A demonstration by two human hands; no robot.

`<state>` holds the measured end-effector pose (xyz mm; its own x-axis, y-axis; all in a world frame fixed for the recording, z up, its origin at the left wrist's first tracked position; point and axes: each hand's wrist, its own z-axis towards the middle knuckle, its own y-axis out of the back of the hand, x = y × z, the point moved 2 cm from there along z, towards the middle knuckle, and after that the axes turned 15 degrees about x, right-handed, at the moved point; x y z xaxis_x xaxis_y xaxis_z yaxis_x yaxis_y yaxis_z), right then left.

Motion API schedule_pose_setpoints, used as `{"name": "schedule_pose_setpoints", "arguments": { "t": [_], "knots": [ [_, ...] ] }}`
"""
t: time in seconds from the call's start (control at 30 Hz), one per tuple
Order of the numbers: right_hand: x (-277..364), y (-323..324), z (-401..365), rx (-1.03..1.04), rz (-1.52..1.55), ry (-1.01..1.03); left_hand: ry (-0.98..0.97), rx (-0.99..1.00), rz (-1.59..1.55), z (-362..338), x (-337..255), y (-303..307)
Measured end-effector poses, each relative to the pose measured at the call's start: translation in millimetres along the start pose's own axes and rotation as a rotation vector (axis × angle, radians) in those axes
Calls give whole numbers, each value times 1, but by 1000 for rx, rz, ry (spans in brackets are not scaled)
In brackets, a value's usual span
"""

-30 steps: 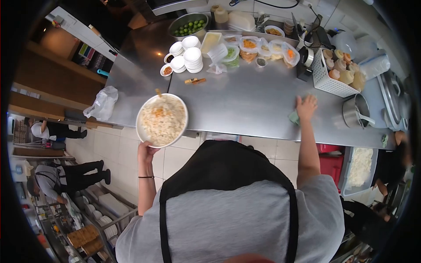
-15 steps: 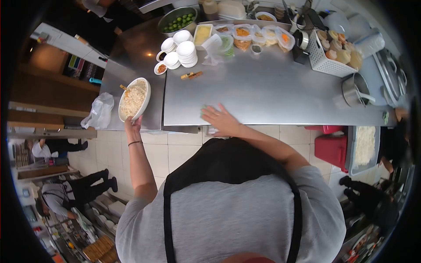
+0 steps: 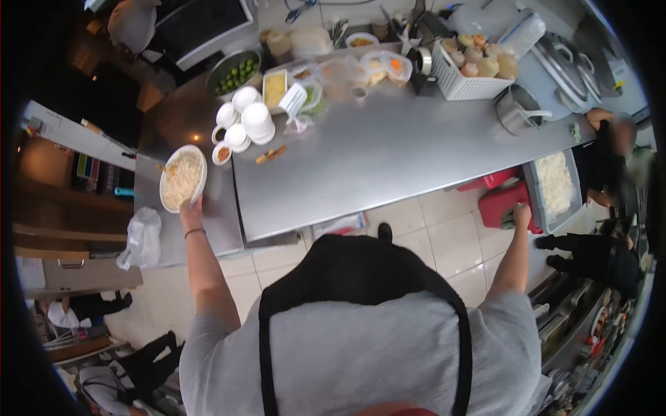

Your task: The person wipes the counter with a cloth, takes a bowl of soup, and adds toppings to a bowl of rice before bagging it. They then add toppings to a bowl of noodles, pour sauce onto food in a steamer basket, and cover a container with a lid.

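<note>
My left hand grips the near rim of an oval white bowl filled with pale, rice-like food, holding it over the left end of the steel counter. A stick-like light brown piece lies at the bowl's far edge. Off to the right, past the counter's front edge, my right hand is closed in front of a red plastic bin. A small grey-green patch shows at its fingers; I cannot tell what it is. Beside the bin stands a grey tub of white, grainy food.
On the steel counter are stacked white cups, a bowl of limes, bagged ingredients, a white basket of bottles and a metal pot. A plastic bag hangs at the left corner. Other people stand at left and right.
My right hand has left the counter top and swung right to the red bin. The view has turned; my left hand still holds the bowl.
</note>
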<state>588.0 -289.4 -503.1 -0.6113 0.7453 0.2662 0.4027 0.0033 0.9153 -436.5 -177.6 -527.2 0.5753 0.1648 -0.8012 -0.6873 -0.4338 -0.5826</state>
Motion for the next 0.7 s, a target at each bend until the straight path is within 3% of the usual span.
{"name": "schedule_pose_setpoints", "arguments": {
  "t": [0.07, 0.13, 0.2, 0.27, 0.33, 0.4, 0.47, 0.53, 0.63, 0.7],
  "knots": [
    [-4, -1, -2, -190, 402, 146, -99, 146, 1, -19, 1, -23],
    [21, -1, 0, -238, 676, 296, -118, 194, -64, -22, 5, -28],
    [80, 13, -16, -272, 846, 419, -13, 23, -143, -6, 10, -10],
    [125, 16, -9, -356, 732, 445, 48, -87, -208, -13, 3, -10],
    [164, 0, 10, -341, 447, 437, 17, -297, -21, -48, -8, -23],
    [194, -45, 42, -283, 142, 475, 38, -385, -11, -54, -22, -10],
    [247, -57, 12, -170, -115, 368, 60, -476, -8, -57, -29, -18],
    [289, -79, 8, -213, -83, 611, -98, -271, 284, -86, -47, -57],
    [355, -105, -42, -174, -52, 1054, -234, -104, 527, -122, -53, -186],
    [387, -119, -89, 50, -31, 1314, -347, 58, 649, -128, -36, -272]
  ]
}}
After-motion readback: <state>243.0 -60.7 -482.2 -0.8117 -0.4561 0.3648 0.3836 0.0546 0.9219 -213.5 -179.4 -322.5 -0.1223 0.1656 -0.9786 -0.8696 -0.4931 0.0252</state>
